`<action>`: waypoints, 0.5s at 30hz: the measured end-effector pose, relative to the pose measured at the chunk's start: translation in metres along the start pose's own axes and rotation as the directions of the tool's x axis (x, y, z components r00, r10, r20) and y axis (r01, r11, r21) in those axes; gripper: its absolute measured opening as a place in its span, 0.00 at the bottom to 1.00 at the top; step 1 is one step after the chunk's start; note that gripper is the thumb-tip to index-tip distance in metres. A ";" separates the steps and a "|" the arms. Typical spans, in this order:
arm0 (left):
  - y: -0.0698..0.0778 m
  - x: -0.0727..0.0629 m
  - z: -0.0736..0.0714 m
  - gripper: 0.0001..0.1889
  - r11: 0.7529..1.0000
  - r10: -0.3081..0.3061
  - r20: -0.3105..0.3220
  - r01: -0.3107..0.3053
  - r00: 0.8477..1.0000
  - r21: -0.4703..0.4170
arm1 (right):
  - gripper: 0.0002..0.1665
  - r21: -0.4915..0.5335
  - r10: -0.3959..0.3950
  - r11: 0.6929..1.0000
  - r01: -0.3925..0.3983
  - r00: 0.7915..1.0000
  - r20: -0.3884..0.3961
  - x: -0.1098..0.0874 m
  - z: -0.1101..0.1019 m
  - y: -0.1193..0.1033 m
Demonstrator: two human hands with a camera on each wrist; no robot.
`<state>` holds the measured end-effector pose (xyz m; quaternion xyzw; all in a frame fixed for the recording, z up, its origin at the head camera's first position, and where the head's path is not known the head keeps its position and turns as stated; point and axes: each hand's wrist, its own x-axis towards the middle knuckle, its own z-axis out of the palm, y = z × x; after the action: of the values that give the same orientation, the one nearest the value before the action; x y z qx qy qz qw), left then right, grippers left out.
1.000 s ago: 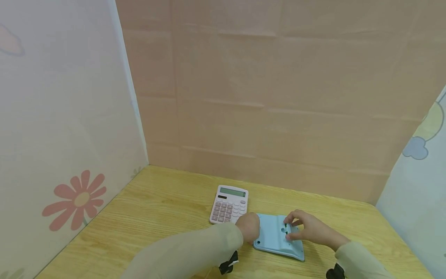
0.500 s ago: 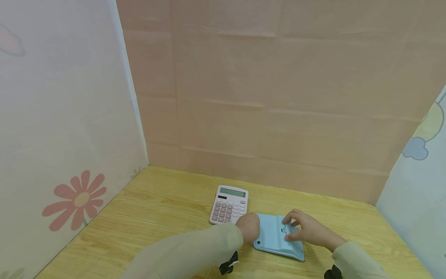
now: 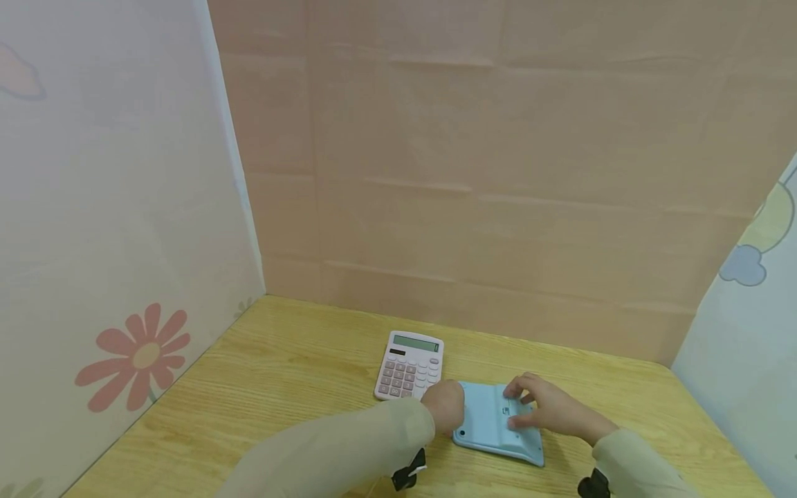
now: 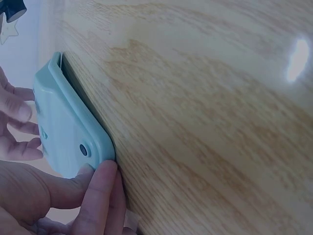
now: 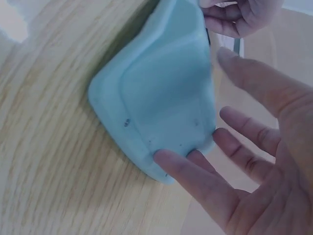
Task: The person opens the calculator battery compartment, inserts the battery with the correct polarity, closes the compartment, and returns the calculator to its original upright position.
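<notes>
A light-blue calculator (image 3: 482, 418) lies face down on the wooden table, its raised back part toward the right. My left hand (image 3: 445, 407) pinches its left edge; the left wrist view shows thumb and fingers (image 4: 100, 191) at the corner beside a round dark foot. Over the raised part, my right hand (image 3: 548, 408) spreads its thumb and fingers around a small latch on the battery cover (image 3: 506, 411). From the right wrist, the fingers look apart, with a fingertip at the calculator's edge. The calculator's keys and screen face down, hidden.
Behind my left hand lies a pink calculator (image 3: 409, 363), face up, its lower corner hidden by that hand. The wooden table (image 3: 299, 360) meets a brown backdrop (image 3: 498, 207) at the back and a flower-printed panel (image 3: 156, 242) on the left.
The dark gap around the latch on the blue calculator's back has narrowed and no longer shows. My right hand has shifted slightly left; my left hand stays in place.
</notes>
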<state>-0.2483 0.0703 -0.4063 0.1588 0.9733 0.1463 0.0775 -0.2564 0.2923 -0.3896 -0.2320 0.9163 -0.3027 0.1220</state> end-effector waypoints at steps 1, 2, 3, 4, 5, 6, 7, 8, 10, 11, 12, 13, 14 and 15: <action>0.000 0.000 0.000 0.04 1.000 0.000 0.001 0.000 1.000 -0.001 | 0.28 0.038 0.026 0.999 -0.026 1.000 0.005 0.000 -0.001 0.000; 0.000 0.000 0.000 0.04 1.000 -0.001 0.002 0.001 1.000 -0.001 | 0.28 0.077 0.052 0.996 -0.052 0.999 0.009 0.000 -0.002 0.001; 0.001 0.000 0.000 0.04 1.000 -0.004 0.002 0.004 1.000 0.001 | 0.27 0.114 0.079 0.990 -0.080 0.997 0.013 0.001 -0.003 0.001; 0.001 0.000 0.000 0.04 1.000 -0.006 0.004 0.006 1.000 0.000 | 0.27 0.151 0.110 0.982 -0.111 0.994 0.016 0.001 -0.004 0.002; 0.001 0.000 0.000 0.05 1.000 -0.010 0.005 0.010 1.000 0.001 | 0.27 0.178 0.134 0.975 -0.136 0.991 0.020 0.002 -0.004 0.002; 0.001 0.000 0.000 0.05 1.000 -0.011 0.006 0.011 1.000 0.005 | 0.27 0.197 0.153 0.968 -0.155 0.988 0.023 0.003 -0.005 0.001; 0.001 0.000 0.000 0.05 1.000 -0.012 0.007 0.012 1.000 0.009 | 0.27 0.208 0.168 0.963 -0.170 0.985 0.028 0.004 -0.006 0.001; 0.001 0.000 0.000 0.06 1.000 -0.013 0.007 0.013 1.000 0.013 | 0.26 0.210 0.181 0.960 -0.183 0.983 0.031 0.005 -0.007 0.001; 0.001 0.000 0.001 0.06 1.000 -0.010 0.006 0.010 1.000 0.017 | 0.27 0.200 0.204 0.958 -0.207 0.978 0.035 0.008 -0.008 -0.001; 0.000 0.000 0.001 0.05 1.000 -0.008 0.003 0.008 1.000 0.023 | 0.27 0.187 0.212 0.958 -0.215 0.977 0.038 0.010 -0.008 -0.003; 0.000 0.000 0.001 0.05 1.000 -0.003 0.001 0.003 1.000 0.026 | 0.27 0.181 0.226 0.957 -0.228 0.974 0.037 0.011 -0.008 -0.005; 0.000 0.001 0.001 0.04 1.000 0.002 -0.003 -0.002 1.000 0.023 | 0.27 0.163 0.237 0.957 -0.240 0.971 0.037 0.012 -0.009 -0.007; 0.000 0.001 0.001 0.03 1.000 0.008 -0.008 -0.008 1.000 0.020 | 0.27 0.148 0.251 0.956 -0.254 0.967 0.036 0.013 -0.009 -0.009; -0.001 0.001 0.001 0.04 1.000 0.014 -0.011 -0.014 1.000 0.016 | 0.27 0.128 0.262 0.956 -0.265 0.964 0.035 0.014 -0.009 -0.011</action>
<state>-0.2491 0.0704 -0.4078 0.1654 0.9737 0.1400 0.0698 -0.2682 0.2818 -0.3771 -0.1019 0.9160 -0.3415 0.1841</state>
